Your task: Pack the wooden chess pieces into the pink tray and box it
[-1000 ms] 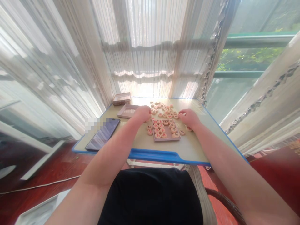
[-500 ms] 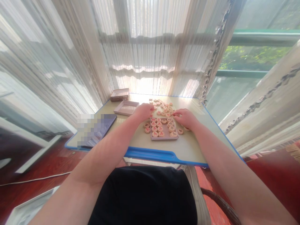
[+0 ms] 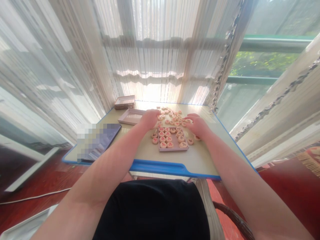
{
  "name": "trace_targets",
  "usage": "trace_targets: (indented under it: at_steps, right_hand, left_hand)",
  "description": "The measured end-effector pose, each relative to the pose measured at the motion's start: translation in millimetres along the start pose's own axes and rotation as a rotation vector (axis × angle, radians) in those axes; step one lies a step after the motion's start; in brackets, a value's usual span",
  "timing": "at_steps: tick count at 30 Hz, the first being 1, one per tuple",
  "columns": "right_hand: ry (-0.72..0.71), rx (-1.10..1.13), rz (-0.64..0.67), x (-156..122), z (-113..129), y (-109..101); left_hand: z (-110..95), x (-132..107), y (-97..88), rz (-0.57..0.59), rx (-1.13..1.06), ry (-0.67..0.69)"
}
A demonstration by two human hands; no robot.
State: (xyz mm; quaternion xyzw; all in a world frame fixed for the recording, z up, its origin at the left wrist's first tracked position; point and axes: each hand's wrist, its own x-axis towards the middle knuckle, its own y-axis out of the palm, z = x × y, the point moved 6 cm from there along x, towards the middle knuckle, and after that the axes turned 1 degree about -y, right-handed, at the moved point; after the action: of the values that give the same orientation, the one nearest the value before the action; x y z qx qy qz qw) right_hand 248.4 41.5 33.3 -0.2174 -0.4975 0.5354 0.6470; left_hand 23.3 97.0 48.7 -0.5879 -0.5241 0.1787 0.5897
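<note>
A small pale tray [image 3: 173, 149] lies in the middle of the blue-rimmed table [image 3: 160, 166] and holds several round wooden chess pieces [image 3: 167, 142] with red marks. More loose pieces [image 3: 172, 115] are scattered just beyond it. My left hand [image 3: 149, 118] rests curled on the table at the tray's far left corner, among the pieces. My right hand [image 3: 195, 125] sits at the tray's far right corner, fingers bent over loose pieces. What either hand grips is hidden.
An empty pale tray [image 3: 132, 116] and a stack of flat boxes [image 3: 124, 101] sit at the table's back left. A dark phone [image 3: 101, 141] lies at the left. Sheer curtains [image 3: 150, 56] hang close behind the table. A wicker chair edge [image 3: 232, 220] shows at lower right.
Both hands have drifted slightly closer to the loose pieces above the tray. The view has shifted a little; the tray's contents look unchanged.
</note>
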Motion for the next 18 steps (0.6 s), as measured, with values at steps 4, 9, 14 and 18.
trace_targets:
  at_steps: [4,9,14,18]
  right_hand:
    - [0.06,-0.004,-0.03,0.6,-8.1,-3.0]
    - [-0.055,-0.034,0.037,-1.2,3.5,2.2]
    - [-0.103,-0.086,0.043,-2.3,8.2,4.7]
    - [-0.115,-0.114,0.055,-0.1,8.7,8.1]
  left_hand:
    - [8.6,0.3,-2.9,-0.034,-0.042,-0.08]
    - [10.3,-0.5,4.3,0.061,-0.044,-0.118]
    - [-0.6,-1.3,10.8,0.171,-0.009,-0.038]
    - [-5.0,-1.7,7.9,0.162,0.024,-0.008]
